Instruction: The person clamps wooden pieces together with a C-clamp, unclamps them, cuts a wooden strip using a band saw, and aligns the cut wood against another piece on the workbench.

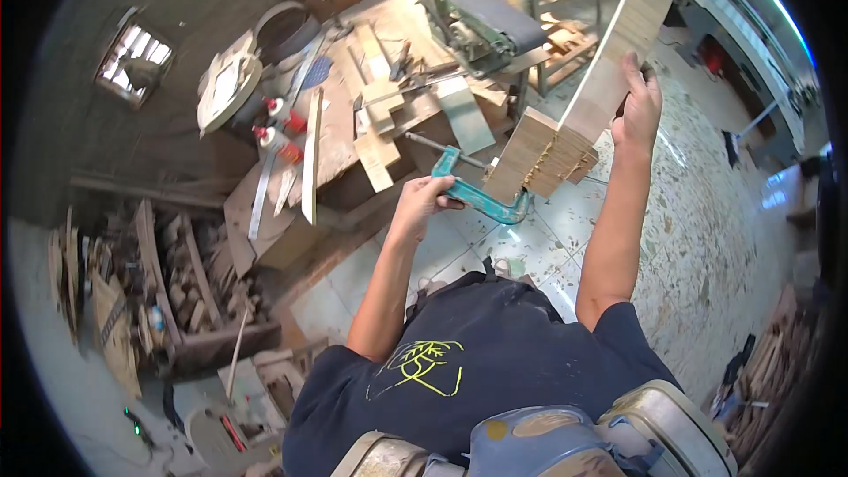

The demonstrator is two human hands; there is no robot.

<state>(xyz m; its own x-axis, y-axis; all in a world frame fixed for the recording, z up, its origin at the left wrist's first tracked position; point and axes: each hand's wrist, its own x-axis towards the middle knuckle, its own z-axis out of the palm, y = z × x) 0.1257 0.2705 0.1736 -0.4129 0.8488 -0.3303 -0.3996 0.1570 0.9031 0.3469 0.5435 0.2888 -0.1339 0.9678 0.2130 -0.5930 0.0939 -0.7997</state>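
My left hand point(426, 203) is wrapped round the frame of a teal C-clamp point(481, 200), low in front of the workbench. The clamp's lower jaw lies by the near edge of a wooden block point(526, 157), and its screw reaches back to the left. Yellowish glue beads show along the block's seam. A long pale board point(623, 40) rises from the block toward the top right. My right hand point(638, 106) grips this board by its right edge, thumb on the upper face.
On the cluttered workbench point(340, 146) lie wood pieces, two red-and-white glue bottles point(278, 143) and a belt sander point(481, 22). Scrap wood point(190, 283) is piled at lower left. Wood chips litter the tiled floor point(680, 238). More wood strips point(768, 380) lean at lower right.
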